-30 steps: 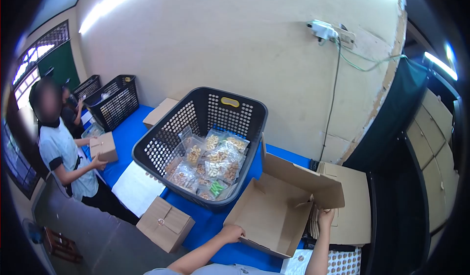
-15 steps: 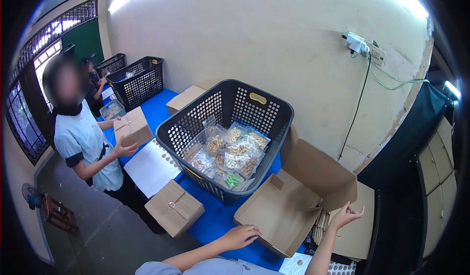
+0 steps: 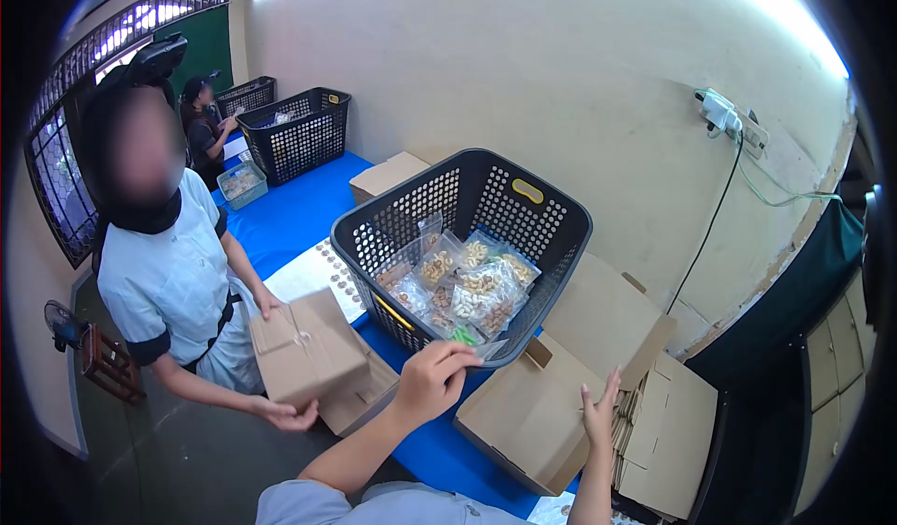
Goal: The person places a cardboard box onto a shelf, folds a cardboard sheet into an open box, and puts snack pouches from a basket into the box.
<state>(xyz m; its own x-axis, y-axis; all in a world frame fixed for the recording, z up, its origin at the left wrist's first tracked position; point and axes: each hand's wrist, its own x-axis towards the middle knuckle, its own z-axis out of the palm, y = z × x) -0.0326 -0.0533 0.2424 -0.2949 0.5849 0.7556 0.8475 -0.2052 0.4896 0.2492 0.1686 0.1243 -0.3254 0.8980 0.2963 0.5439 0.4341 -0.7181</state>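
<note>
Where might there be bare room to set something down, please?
Blue tabletop lies bare between the far black basket and white sheet; the open box also looks bare inside. The near basket's front is crowded by the left hand, open box and co-worker's closed box.

A blue tabletop (image 3: 322, 189) is running along the wall. Nearest, an open cardboard box (image 3: 533, 408) is lying on it, and just beyond, a large black basket (image 3: 420, 217) is standing. Left of that basket a white sheet (image 3: 308, 277) with round stickers is lying, while a cardboard stack (image 3: 385, 177) is resting near the wall. Farther off, a second black basket (image 3: 304, 148) is standing beside a small greenish crate (image 3: 250, 192). Flattened cartons (image 3: 668, 432) are lying right of the open box, their support being hidden.
</note>
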